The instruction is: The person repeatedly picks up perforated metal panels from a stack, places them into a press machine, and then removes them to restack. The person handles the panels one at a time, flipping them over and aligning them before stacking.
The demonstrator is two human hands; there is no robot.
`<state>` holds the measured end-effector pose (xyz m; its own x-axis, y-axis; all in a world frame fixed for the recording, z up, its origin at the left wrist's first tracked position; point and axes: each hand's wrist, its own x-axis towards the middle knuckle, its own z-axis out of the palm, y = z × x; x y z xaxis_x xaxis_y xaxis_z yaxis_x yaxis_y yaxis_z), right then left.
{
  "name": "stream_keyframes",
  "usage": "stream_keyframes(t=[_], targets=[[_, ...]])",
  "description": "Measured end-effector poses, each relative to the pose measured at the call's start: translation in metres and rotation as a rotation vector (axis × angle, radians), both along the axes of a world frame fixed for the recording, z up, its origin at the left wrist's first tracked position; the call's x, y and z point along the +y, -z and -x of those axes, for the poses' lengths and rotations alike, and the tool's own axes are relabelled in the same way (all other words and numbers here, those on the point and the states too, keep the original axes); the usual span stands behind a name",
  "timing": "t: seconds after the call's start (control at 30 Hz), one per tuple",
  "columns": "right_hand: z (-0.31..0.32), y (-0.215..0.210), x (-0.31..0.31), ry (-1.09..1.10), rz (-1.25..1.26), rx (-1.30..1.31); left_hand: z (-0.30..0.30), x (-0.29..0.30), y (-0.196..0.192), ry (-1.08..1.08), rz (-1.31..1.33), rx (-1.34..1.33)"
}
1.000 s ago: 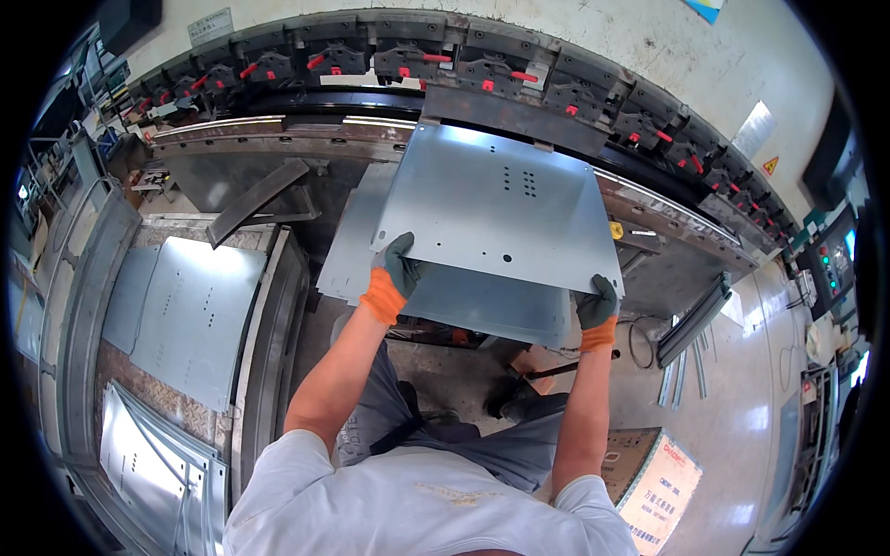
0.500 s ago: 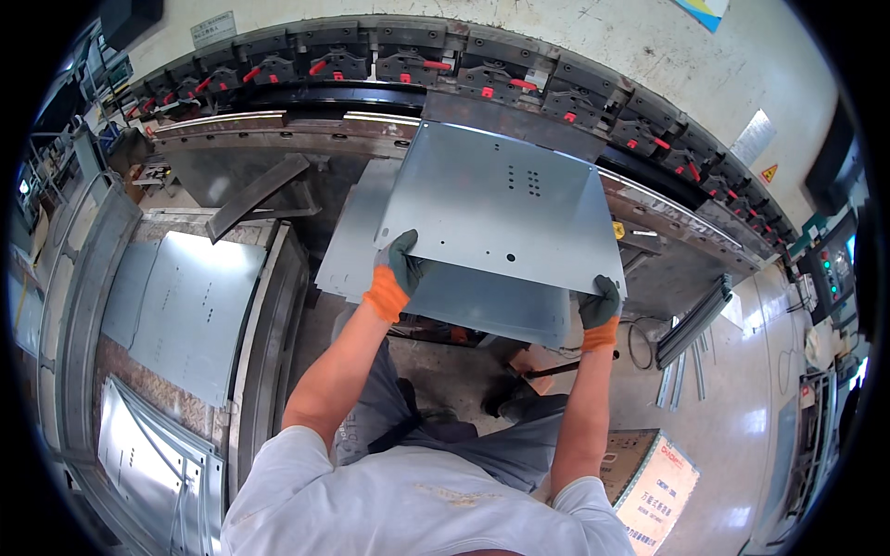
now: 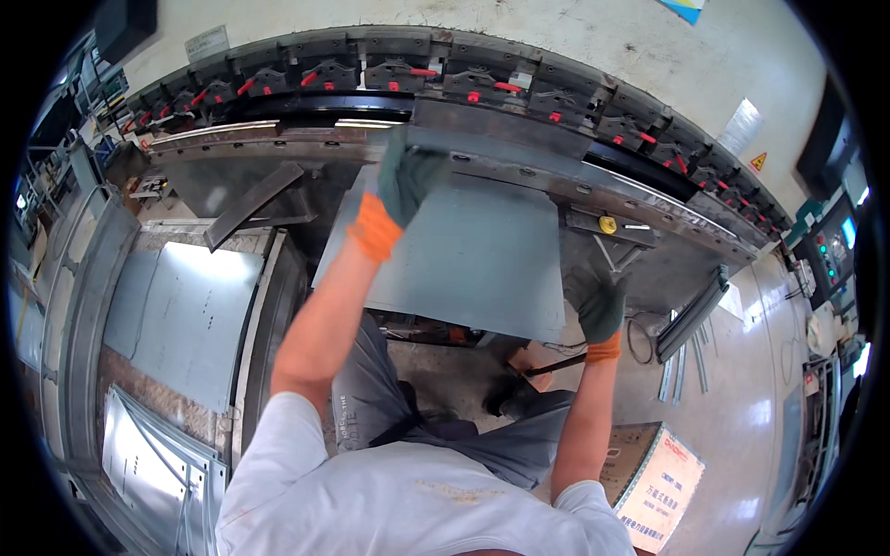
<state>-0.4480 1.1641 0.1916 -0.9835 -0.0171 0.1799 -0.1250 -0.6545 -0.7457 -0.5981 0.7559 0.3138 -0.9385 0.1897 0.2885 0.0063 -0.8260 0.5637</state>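
Note:
My left hand [image 3: 408,181], in a dark green glove with an orange cuff, is raised over the far left part of a plain grey metal sheet [image 3: 473,255]. It is blurred by motion, its fingers look stretched out, and nothing shows in it. Just off the sheet's right edge is my right hand [image 3: 601,304], gloved alike, fingers apart and empty. The sheet lies flat before the long press machine [image 3: 501,130], with another sheet's edge showing at its left. Whether my left fingertips touch anything is hidden by the blur.
Red-handled clamps [image 3: 399,74] line the machine. A yellow tape measure [image 3: 607,224] rests on a small bracket at right. Left stands a metal-framed rack [image 3: 264,324] with flat sheets [image 3: 199,306] and bent panels [image 3: 153,463]. A carton [image 3: 649,486] sits at lower right; a control panel [image 3: 830,259] is beyond.
Both hands have let go of the holed metal sheet, which no longer shows. My left hand has moved up and away from me; my right hand stays near its place. The plain sheet is uncovered.

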Motion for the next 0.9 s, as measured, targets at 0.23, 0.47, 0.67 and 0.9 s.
stream_keyframes(t=[0.23, 0.47, 0.67, 0.9], targets=[[-0.058, 0.046, -0.011, 0.059, -0.105, -0.133, 0.02, -0.009, -0.066, 0.262, -0.185, -0.12], [-0.107, 0.076, -0.038, 0.087, 0.03, -0.32, 0.055, -0.034, -0.049, 0.246, -0.049, -0.227], [-0.121, 0.089, -0.05, 0.148, -0.035, -0.225, 0.093, -0.041, -0.05, 0.478, 0.06, -0.106], [-0.124, 0.109, -0.055, 0.076, 0.039, -0.275, 0.1, -0.042, -0.045, 0.471, 0.075, -0.035]])
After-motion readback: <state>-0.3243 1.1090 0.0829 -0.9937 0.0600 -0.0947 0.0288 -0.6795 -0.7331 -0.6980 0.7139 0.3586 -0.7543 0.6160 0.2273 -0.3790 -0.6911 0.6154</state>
